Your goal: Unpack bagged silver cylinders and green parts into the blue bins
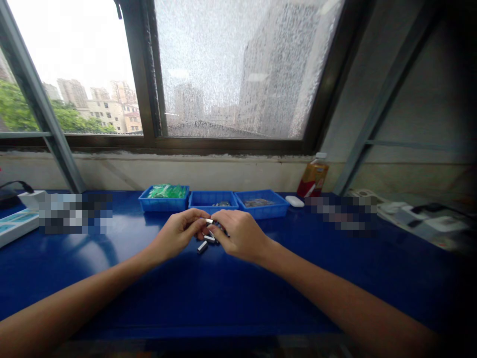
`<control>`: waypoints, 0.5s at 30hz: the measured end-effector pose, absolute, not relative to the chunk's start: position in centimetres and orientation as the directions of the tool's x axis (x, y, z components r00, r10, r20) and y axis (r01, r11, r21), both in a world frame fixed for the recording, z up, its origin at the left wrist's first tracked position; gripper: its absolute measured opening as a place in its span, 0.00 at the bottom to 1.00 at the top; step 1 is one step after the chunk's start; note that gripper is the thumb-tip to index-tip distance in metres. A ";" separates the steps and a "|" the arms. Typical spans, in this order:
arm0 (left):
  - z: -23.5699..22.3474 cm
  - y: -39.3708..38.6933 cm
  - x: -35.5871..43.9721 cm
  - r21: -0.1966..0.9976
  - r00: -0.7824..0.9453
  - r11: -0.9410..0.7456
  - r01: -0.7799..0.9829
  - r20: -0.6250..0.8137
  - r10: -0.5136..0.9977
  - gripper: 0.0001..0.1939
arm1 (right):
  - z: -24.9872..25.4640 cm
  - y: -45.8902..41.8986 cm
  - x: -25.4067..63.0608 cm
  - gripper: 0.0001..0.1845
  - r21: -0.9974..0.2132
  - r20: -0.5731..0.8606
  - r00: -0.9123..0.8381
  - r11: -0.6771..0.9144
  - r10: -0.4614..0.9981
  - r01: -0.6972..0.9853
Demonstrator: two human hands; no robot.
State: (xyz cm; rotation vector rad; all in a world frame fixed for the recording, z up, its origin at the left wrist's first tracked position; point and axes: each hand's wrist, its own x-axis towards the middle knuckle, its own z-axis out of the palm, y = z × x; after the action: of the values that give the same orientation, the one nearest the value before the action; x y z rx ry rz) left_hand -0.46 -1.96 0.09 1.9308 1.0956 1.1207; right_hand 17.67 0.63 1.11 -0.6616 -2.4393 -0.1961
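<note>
My left hand and my right hand meet above the middle of the blue table. Between their fingertips sits a small white and silver piece, pinched from both sides. Its exact kind is too small to make out. Just below the fingers lie a few similar small metallic pieces, one of them a short block lying on the tabletop. My right hand partly covers more of this little pile. Both hands have their fingers closed.
Three blue bins stand behind my hands: the left bin holds green packets, the middle bin small grey parts, the right bin flat pieces. A drink bottle and a white case stand right; a power strip lies left.
</note>
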 end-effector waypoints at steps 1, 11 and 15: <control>-0.1 -1.8 -0.7 0.794 0.316 -0.451 0.409 0.340 0.886 0.14 | 1.1 0.9 17.7 0.10 0.011 0.591 -0.687 0.847 0.423 0.532; -1.2 -0.7 -2.9 0.169 0.447 -0.508 0.844 0.300 0.843 0.12 | 0.1 5.7 20.0 0.12 0.049 0.653 -0.400 0.491 0.643 0.870; -0.6 -1.2 -2.8 0.138 0.450 -0.509 0.850 0.313 0.836 0.10 | -0.3 5.7 19.8 0.13 0.063 0.646 -0.393 0.466 0.655 0.882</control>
State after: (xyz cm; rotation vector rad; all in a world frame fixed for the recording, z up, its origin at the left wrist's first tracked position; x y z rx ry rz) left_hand -2.78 -1.23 -0.59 2.7081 1.5755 0.5488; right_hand 19.84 5.69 -0.28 -1.2734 -2.1706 -0.5450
